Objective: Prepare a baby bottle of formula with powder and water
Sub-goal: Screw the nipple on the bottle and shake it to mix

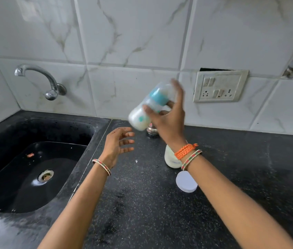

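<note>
A black speckled stone counter (142,203) ran along a wall of glossy white marble-look tiles (133,33), with a black moulded sink (7,177) sunk into its left part and a curved chrome tap (39,76) fixed to the wall above it. A cream switch and socket plate (220,86) sat on the tiles to the right. The right hand (169,119) was closed around the baby bottle (148,108), gripping it near its teal collar and holding it tilted in the air above the counter, blurred, with white milky liquid pooled in its lower rounded end. The left hand (118,142) hung just below and left of the bottle, fingers spread and curled, gripping nothing. Directly behind the bottle's lower end a small shiny metal vessel (152,131) stood on the counter, mostly hidden. The right wrist, wearing an orange braided thread (185,150) and a beaded bangle (191,159), covered part of a pale rounded container (171,158). Just in front of that lay a flat round white lid (186,182)
</note>
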Motion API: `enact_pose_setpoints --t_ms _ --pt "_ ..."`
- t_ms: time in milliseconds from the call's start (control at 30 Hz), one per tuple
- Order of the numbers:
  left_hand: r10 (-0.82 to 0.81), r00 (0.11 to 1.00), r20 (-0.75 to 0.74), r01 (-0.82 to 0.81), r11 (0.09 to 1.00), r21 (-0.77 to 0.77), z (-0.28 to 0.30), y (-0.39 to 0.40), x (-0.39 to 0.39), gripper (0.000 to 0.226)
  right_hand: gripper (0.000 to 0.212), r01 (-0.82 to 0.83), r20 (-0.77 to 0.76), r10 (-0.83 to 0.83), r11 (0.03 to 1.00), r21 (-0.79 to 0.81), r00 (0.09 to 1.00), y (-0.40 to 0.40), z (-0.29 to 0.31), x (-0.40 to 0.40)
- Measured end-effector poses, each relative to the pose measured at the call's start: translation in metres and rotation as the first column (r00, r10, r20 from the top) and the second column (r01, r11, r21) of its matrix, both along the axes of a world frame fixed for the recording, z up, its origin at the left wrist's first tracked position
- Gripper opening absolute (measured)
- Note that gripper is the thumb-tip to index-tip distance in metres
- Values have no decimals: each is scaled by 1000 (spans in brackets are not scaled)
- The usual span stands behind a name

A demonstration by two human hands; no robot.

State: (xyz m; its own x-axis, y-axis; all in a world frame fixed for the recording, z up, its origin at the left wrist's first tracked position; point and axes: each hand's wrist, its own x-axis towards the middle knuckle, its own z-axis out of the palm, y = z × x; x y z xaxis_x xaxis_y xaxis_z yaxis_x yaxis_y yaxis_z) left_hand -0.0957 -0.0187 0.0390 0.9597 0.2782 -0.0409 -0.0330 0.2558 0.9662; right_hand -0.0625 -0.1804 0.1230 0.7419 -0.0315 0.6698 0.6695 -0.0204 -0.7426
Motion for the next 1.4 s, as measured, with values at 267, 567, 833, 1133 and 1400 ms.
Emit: enact_pose_setpoints --t_ms 267,567,833,1133,1400 --pt "-43 999 20 43 999 -13 14 -1 -2 23 84 -19 -57 16 999 -46 998 -10 -11 9" --pt "-109 993 44 111 993 -37 23 -7 0 28 87 -14 -68 9 997 -73 998 -11 -12 12" --pt "-235 972 26 236 965 -111 26 -9 1 46 87 -108 -50 98 963 -247 994 -6 -13 5" --pt "-347 934 84 353 933 -72 22 -28 -5 50 95 -252 -254 153 871 -423 955 -4 -18 9" --pt "-256 959 119 280 920 -274 18 -25 -3 59 80 -83 -297 110 991 101 949 -11 18 28"
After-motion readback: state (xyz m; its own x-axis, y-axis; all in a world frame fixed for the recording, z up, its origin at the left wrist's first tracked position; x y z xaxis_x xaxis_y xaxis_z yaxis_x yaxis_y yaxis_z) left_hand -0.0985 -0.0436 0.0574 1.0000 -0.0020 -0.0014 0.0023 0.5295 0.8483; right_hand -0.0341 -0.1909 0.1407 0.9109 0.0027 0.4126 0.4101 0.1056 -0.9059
